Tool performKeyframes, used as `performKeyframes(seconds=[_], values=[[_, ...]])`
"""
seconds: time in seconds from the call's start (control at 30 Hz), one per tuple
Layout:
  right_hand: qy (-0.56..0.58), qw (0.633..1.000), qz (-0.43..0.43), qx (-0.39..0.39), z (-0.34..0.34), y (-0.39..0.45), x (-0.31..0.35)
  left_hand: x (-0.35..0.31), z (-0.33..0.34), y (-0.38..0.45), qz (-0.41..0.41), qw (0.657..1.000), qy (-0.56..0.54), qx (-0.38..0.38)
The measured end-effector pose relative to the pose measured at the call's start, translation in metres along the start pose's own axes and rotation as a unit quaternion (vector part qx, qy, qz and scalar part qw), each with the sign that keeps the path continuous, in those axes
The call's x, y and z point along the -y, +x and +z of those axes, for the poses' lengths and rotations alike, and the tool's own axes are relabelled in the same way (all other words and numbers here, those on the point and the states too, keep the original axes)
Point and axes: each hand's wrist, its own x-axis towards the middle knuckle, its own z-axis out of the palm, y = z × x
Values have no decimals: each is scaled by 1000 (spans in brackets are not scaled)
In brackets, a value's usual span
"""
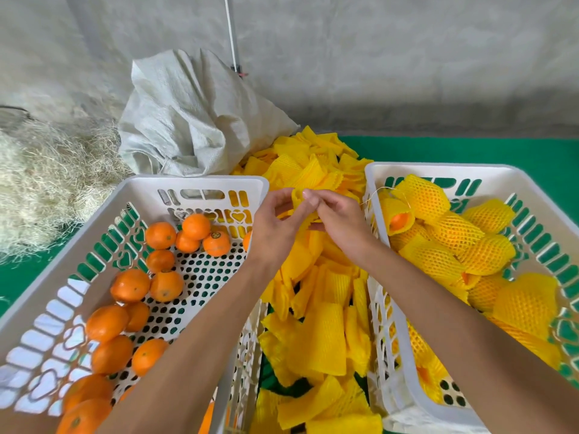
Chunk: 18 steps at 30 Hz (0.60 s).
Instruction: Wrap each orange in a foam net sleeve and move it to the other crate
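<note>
Fingers (308, 195) of both hands pinch one yellow foam net sleeve (302, 211) at frame centre, above the loose sleeve pile (316, 333) that fills the gap between two white crates. Left hand (275, 223) and right hand (336, 219) meet fingertip to fingertip, forearms reaching up from the bottom edge. Left crate (200, 183) holds about sixteen bare oranges (163, 285); right crate (438, 170) holds roughly ten wrapped oranges (435, 258). One woven sack (194, 117) sits upper left.
</note>
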Motion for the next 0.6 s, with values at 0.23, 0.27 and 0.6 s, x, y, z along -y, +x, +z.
performKeyframes(seconds=[0.23,0.27,0.6], values=[[-107,994,-23,-14,-3,4,5,0,-5,1,26,998,-16,-56],[-175,983,-47,-25,-2,2,7,0,-5,1,34,998,-10,-57],[-32,990,-12,-139,-6,8,1,2,-11,5,57,989,-16,-132]])
